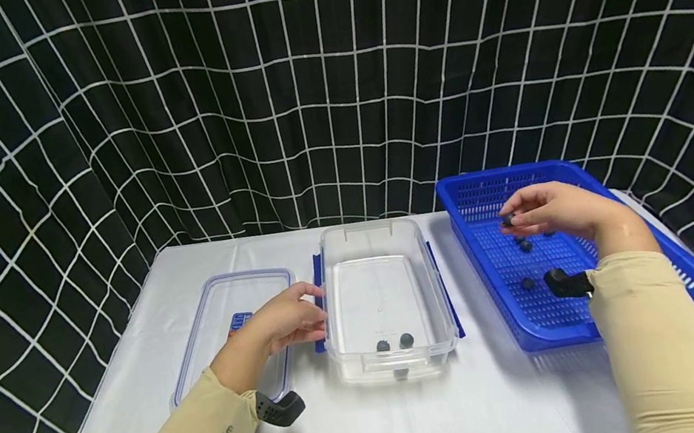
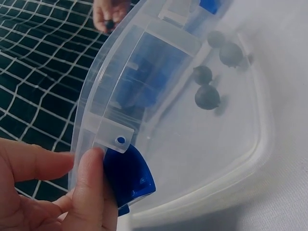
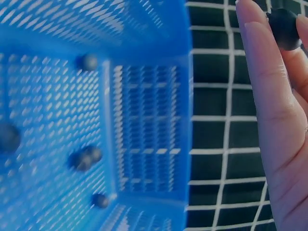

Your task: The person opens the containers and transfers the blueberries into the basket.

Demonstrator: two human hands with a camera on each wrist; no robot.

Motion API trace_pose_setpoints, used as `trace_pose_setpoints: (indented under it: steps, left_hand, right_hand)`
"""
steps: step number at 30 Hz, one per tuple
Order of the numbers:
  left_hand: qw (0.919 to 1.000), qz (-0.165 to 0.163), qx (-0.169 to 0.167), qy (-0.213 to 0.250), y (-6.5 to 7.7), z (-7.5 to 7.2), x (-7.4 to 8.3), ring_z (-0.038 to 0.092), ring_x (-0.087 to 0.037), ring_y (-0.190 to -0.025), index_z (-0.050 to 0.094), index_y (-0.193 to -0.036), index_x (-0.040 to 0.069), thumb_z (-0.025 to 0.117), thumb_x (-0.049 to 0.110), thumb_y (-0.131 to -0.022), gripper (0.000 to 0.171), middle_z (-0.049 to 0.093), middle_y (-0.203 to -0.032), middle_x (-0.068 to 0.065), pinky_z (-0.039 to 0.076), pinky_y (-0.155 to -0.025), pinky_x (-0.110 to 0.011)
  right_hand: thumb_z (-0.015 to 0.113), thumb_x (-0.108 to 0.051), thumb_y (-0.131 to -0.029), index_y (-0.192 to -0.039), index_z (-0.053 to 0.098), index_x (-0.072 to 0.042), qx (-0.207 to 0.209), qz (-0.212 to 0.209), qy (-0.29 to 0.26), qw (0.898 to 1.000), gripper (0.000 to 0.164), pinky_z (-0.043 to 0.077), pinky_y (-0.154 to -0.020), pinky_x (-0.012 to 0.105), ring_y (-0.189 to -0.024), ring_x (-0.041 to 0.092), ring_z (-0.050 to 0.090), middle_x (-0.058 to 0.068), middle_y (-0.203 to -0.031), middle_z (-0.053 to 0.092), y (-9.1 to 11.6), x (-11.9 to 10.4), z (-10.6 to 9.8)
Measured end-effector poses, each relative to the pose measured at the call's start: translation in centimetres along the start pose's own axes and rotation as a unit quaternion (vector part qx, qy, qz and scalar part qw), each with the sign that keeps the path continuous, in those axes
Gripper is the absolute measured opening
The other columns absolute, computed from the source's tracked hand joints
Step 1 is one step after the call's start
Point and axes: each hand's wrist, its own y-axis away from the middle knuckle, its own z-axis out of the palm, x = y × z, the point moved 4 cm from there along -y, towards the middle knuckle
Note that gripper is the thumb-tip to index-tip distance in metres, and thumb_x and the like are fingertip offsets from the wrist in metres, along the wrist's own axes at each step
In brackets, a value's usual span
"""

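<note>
Evidently 1 dark berry-like ball (image 3: 285,29), pinched in the fingertips of the right hand (image 1: 561,210) over the blue basket (image 1: 516,173); presumably light, soft, bruisable, best held gently by its sides. Left hand (image 1: 294,315): fingers pinching the clear box's edge (image 1: 326,302).

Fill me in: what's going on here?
A person's right hand pinches a small, dark, berry-like ball over the blue perforated plastic basket, where more lie. The left hand touches a blue latch on the clear rectangular plastic box, which already holds some. A clear, blue-edged rectangular lid lies to its left.
</note>
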Motion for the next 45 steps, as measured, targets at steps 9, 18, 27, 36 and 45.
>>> trace_pose_setpoints:
  steps: [9,18,27,36,45]
  left_hand:
    - [0.9998,0.003,-0.015,0.015,0.1,0.1,-0.1,0.059,-0.017,-0.065,0.044,-0.12,0.008,0.059,0.013,-0.087,0.036,0.056,-0.083,-0.012,0.058,-0.066,-0.029]
    - [1.0,0.005,-0.004,-0.006,0.2,0.3,-0.1,0.061,-0.018,-0.075,0.043,-0.123,0.01,0.068,0.008,-0.081,0.049,0.058,-0.096,-0.014,0.057,-0.069,-0.028]
    - [0.9996,0.003,0.007,-0.026,0.2,0.4,-0.1,0.059,-0.018,-0.074,0.043,-0.122,0.01,0.067,0.007,-0.081,0.047,0.056,-0.094,-0.014,0.057,-0.067,-0.027]
    - [0.9994,0.002,0.011,-0.034,0.2,0.4,0.0,0.06,-0.019,-0.075,0.043,-0.121,0.01,0.067,0.006,-0.081,0.047,0.057,-0.092,-0.013,0.057,-0.067,-0.027]
    - [0.9995,0.003,0.009,-0.029,0.2,0.4,0.0,0.059,-0.019,-0.075,0.043,-0.121,0.01,0.067,0.006,-0.081,0.046,0.056,-0.092,-0.013,0.057,-0.068,-0.027]
  right_hand:
    - [0.056,-0.016,-0.091,-0.11,0.055,0.001,0.011,0.016,-0.047,0.999,0.026,0.054,-0.083,0.031,-0.097,0.023,0.063,0.008,-0.1,0.064,0.4,2.6,-1.0]
    - [0.051,-0.01,-0.093,-0.106,0.056,-0.001,0.003,0.017,-0.081,0.997,0.017,0.053,-0.083,0.03,-0.095,0.02,0.063,0.007,-0.097,0.063,0.4,3.4,-1.4]
    - [0.052,-0.004,-0.092,-0.104,0.057,-0.002,-0.002,0.038,-0.112,0.993,0.014,0.053,-0.084,0.03,-0.092,0.015,0.064,0.006,-0.096,0.065,0.4,5.0,-1.7]
    - [0.054,-0.002,-0.09,-0.098,0.056,-0.004,0.011,0.112,-0.11,0.987,0.009,0.054,-0.082,0.03,-0.088,0.017,0.065,0.005,-0.089,0.065,0.7,6.1,-2.0]
    - [0.046,-0.008,-0.095,-0.104,0.054,-0.002,0.022,0.1,-0.104,0.989,0.013,0.053,-0.084,0.033,-0.09,0.019,0.064,0.006,-0.092,0.065,0.6,5.6,-2.3]
